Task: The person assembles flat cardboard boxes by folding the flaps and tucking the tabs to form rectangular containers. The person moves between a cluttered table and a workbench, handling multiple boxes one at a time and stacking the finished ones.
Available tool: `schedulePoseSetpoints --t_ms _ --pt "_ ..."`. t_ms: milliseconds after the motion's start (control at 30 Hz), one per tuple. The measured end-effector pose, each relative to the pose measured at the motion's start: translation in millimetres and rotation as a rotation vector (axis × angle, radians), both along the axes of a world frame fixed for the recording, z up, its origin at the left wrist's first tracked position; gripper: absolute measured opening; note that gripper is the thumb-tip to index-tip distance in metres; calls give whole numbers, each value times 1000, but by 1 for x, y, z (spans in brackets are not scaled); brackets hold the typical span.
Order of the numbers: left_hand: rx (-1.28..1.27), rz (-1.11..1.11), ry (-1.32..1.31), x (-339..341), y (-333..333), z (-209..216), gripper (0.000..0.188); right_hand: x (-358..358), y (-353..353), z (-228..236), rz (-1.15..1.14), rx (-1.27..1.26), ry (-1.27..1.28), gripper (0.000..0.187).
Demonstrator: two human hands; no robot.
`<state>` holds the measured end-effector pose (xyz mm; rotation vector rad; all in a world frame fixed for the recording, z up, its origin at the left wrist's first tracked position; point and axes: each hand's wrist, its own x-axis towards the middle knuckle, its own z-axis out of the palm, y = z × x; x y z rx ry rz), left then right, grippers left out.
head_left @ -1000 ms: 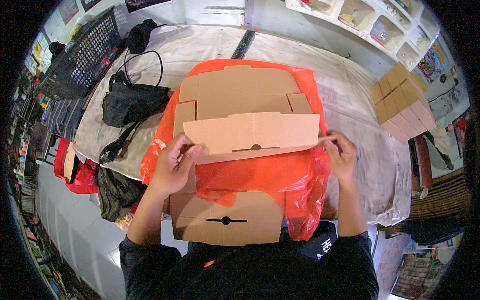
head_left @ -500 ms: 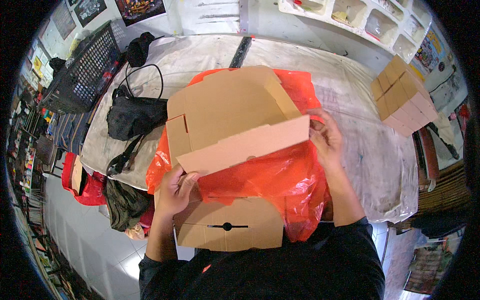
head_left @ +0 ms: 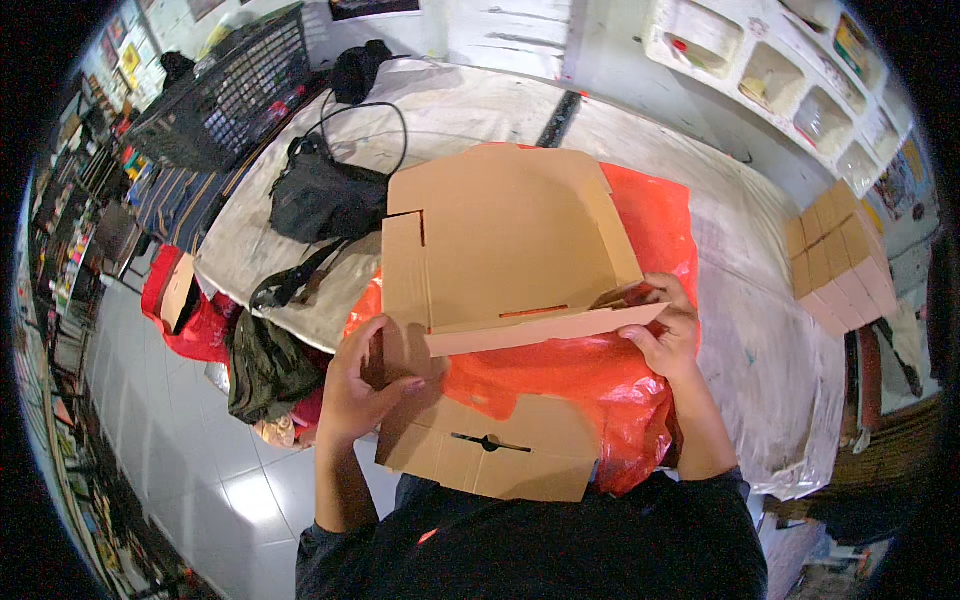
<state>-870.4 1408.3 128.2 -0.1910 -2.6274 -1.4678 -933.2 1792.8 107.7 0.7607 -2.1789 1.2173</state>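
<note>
A partly folded brown cardboard box lies on a red plastic sheet in front of me. Its near wall leans up and outward. My right hand pinches that wall's right corner, thumb on the near face and fingers behind it. At the near left corner, my left hand rests against the side flap with thumb and fingers apart. Closer to my body is another flat cardboard piece with a slot and a round hole, partly under the red sheet.
Small brown boxes are stacked at the right of the cloth-covered table. A black bag with a strap and a dark plastic basket are at the left. A white compartment shelf hangs on the back wall.
The view has shifted, so things appear lower and further right. The near wall has tipped toward me. My left hand's fingers have opened from the corner; my right hand has moved onto the wall's corner.
</note>
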Motion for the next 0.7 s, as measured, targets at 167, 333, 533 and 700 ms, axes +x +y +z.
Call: schedulePoseSetpoints --t_ms 167,333,533,700 --pt "-97 -182 105 3 -10 7 71 -3 -2 -2 -46 -2 97 27" --pt "-23 -192 154 6 -18 -1 45 3 1 -2 -61 -26 42 30" --pt "57 -70 282 -24 2 -16 24 4 -3 5 -22 -82 37 28" --pt "451 -121 -20 -29 -8 -3 26 0 4 0 -85 -31 44 24"
